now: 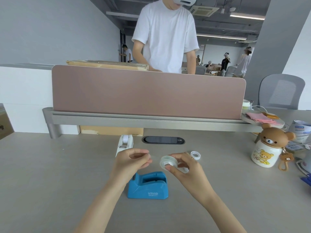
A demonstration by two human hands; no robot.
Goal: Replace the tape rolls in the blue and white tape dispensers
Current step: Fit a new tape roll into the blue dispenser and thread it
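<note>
The blue tape dispenser [148,185] stands on the desk near me, its roll slot empty. Just above it my right hand [182,165] grips a clear tape roll [165,162]. My left hand [131,160] pinches the loose end of the tape, pulled a short way to the left of the roll. The white tape dispenser [124,143] stands farther back on the left with a roll in it. A second, smaller tape roll [195,155] lies flat on the desk behind my right hand.
A pink partition [148,93] on a grey rail closes the back of the desk; a person in a white shirt [165,34] stands behind it. A bear-lidded jar [269,147] and other items sit at the right. A cable port [163,140] lies behind the dispensers.
</note>
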